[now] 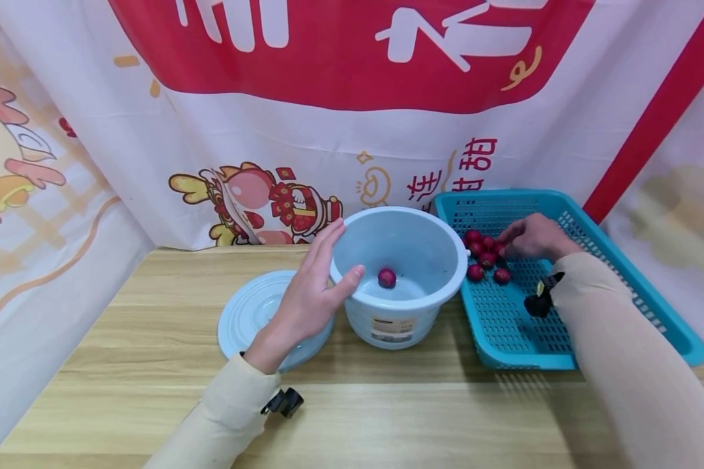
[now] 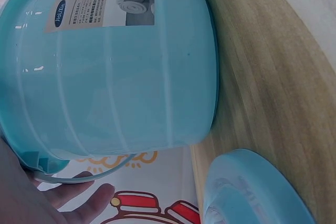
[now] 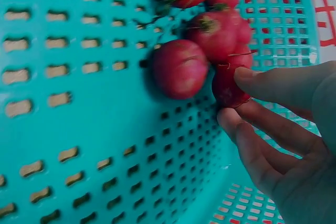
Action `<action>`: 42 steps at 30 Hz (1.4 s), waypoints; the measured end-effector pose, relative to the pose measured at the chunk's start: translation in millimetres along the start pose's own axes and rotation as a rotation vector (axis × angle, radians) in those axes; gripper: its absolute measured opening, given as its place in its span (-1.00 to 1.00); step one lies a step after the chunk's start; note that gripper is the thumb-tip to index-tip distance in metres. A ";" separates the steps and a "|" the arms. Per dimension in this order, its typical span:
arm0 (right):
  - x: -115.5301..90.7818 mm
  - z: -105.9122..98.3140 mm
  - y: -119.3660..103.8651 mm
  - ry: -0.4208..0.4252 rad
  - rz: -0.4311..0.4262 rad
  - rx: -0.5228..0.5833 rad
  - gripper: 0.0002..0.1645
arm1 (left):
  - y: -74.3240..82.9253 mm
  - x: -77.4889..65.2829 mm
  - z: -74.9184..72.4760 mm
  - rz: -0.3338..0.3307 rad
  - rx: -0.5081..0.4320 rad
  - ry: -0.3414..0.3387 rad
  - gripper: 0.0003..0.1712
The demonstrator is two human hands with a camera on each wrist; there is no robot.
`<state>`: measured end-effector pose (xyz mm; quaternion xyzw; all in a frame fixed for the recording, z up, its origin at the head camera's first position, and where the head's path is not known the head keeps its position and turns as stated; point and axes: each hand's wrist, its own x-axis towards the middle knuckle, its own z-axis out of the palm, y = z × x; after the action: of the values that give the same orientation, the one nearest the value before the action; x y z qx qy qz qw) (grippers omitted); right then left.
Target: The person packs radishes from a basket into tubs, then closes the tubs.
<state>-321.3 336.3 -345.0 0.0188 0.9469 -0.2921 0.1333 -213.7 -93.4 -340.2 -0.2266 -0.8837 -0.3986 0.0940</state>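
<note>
A light blue bucket [image 1: 396,326] with a paper label stands on the table, one red radish [image 1: 387,278] lying at its bottom. My left hand [image 1: 313,283] is at the bucket's left rim, fingers extended along the outside and thumb over the edge; the left wrist view shows these fingers beside the thin bucket handle [image 2: 86,178]. Inside the turquoise basket [image 1: 528,361], my right hand [image 1: 534,238] pinches a radish [image 3: 231,85] between thumb and fingertips. Several other radishes [image 3: 180,69] are clustered against it, some with short stem stubs.
A round light blue lid [image 1: 240,319] lies left of the bucket, partly behind my left forearm. The basket stands close to the bucket's right side. Behind the wooden table [image 1: 352,417] hangs a printed white and red cloth [image 1: 352,130].
</note>
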 end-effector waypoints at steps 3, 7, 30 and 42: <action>-2.6 -4.1 -1.8 0.023 -0.013 0.006 -0.48 | -0.2 0.4 1.3 0.002 -0.001 -0.001 -0.05; -7.2 -7.5 -6.8 0.066 -0.031 0.029 -0.40 | 0.6 0.9 2.7 0.004 -0.004 -0.006 -0.04; -29.8 0.0 -63.5 0.278 -0.211 0.222 -0.12 | -0.7 -0.6 0.9 -0.010 0.001 -0.005 -0.04; -36.6 6.4 -77.4 0.332 -0.333 0.260 -0.14 | -1.1 -0.8 -0.7 -0.009 0.008 0.000 -0.04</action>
<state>-293.3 270.2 -298.1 -0.0728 0.9004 -0.4220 -0.0774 -213.6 -94.8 -340.7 -0.2223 -0.8862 -0.3956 0.0931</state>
